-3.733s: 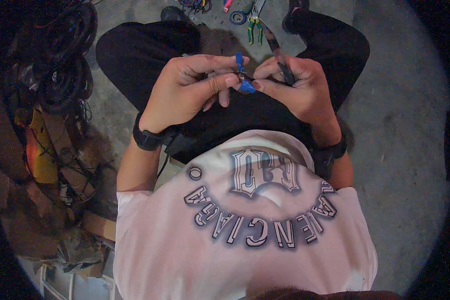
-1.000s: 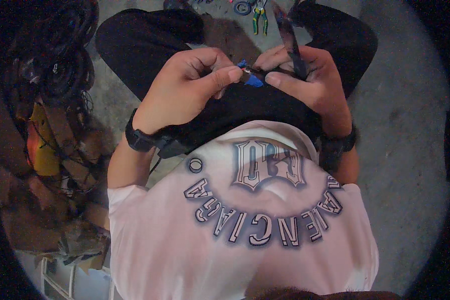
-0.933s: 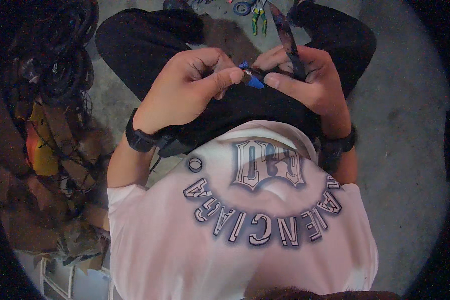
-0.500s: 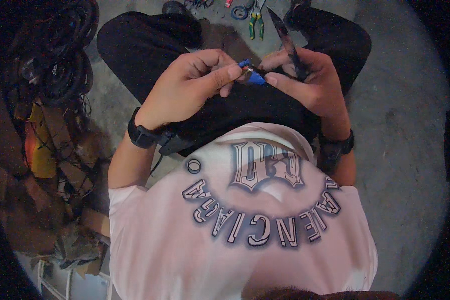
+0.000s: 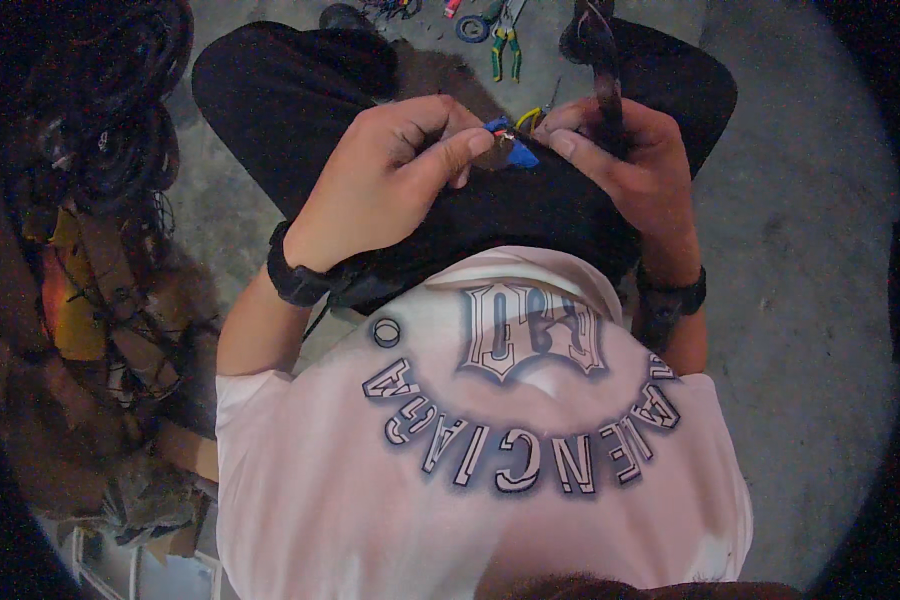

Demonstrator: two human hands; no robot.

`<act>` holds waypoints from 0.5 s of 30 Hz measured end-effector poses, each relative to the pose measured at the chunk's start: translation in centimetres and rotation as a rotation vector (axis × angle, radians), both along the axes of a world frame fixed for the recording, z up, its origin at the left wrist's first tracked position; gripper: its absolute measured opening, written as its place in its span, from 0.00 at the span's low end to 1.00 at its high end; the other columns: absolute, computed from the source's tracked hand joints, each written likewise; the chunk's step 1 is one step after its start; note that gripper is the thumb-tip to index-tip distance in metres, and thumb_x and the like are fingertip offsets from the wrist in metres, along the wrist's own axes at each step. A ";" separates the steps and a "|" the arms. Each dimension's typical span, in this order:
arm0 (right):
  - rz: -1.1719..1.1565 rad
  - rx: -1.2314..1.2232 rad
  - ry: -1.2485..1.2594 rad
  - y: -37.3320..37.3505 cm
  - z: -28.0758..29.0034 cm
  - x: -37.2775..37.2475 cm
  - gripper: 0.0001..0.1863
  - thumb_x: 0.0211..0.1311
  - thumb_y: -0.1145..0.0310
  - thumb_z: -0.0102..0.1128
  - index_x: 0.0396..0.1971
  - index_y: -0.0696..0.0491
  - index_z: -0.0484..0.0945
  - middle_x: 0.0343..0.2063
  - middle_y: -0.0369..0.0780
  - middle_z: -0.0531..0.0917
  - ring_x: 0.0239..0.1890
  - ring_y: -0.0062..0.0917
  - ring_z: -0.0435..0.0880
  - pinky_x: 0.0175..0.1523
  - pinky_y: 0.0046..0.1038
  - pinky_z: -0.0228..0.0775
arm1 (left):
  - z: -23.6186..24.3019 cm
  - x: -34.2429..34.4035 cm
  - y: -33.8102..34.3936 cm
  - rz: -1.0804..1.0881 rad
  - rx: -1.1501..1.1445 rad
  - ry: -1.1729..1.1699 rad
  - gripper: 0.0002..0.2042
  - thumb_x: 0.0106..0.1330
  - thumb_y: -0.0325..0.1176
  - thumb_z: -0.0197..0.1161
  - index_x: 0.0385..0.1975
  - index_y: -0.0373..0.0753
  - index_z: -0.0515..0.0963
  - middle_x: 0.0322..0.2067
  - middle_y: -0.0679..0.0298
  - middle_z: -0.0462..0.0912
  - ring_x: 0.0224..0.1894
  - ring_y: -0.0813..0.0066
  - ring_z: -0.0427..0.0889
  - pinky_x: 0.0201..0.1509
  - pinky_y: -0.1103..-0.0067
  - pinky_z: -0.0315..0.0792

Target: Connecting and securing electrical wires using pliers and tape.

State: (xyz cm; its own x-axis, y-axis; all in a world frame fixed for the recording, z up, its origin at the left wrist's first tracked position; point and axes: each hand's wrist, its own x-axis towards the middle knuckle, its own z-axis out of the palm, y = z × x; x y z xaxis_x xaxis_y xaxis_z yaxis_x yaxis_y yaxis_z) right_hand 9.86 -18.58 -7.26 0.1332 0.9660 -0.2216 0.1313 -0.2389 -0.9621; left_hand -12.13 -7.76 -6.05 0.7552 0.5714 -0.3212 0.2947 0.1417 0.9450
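Note:
Above my lap, my left hand (image 5: 405,165) pinches a small wire end with blue covering (image 5: 521,154) between thumb and forefinger. Reddish and bare, shiny bits show at its tip. Close by on the right, my right hand (image 5: 638,160) is closed, thumb and forefinger pressed together at the other side of the blue piece. A long dark strip (image 5: 607,75), perhaps a cable, rises from the right hand past its fingers. Beside the right fingertips shows a thin yellow piece (image 5: 529,119), partly hidden; I cannot make out its kind.
On the floor ahead lie pliers with green and yellow handles (image 5: 507,55), a black ring-shaped roll (image 5: 472,28) and a small red item (image 5: 452,8). Coiled black cables (image 5: 130,140) and cardboard pieces (image 5: 185,445) are heaped on the left. My crossed legs frame the work.
The dark strip has swung from leaning left to nearly upright. Both hands have shifted slightly, and more of the yellow piece shows between them.

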 end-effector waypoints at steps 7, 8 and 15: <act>-0.050 -0.008 0.073 0.0 0.4 -0.5 0.08 0.59 0.72 0.67 0.35 0.59 0.83 0.32 0.36 0.86 0.37 0.18 0.83 0.47 0.23 0.73 | 0.2 -0.2 0.6 -0.087 -0.063 0.030 0.10 0.72 0.36 0.58 0.38 0.35 0.79 0.26 0.71 0.77 0.28 0.86 0.73 0.32 0.86 0.66; -0.064 0.003 0.074 0.1 0.4 -0.5 0.08 0.59 0.72 0.68 0.35 0.59 0.83 0.32 0.36 0.86 0.38 0.18 0.83 0.48 0.23 0.73 | 0.2 -0.2 0.7 -0.088 -0.049 0.057 0.11 0.72 0.37 0.58 0.37 0.35 0.79 0.25 0.71 0.77 0.28 0.86 0.72 0.31 0.86 0.65; -0.014 0.012 -0.032 0.5 0.9 0.1 0.09 0.56 0.73 0.70 0.36 0.58 0.83 0.34 0.37 0.87 0.39 0.19 0.84 0.49 0.24 0.74 | -0.1 0.8 1.6 -0.061 -0.100 0.044 0.12 0.72 0.41 0.58 0.37 0.38 0.80 0.24 0.73 0.76 0.26 0.89 0.71 0.29 0.88 0.63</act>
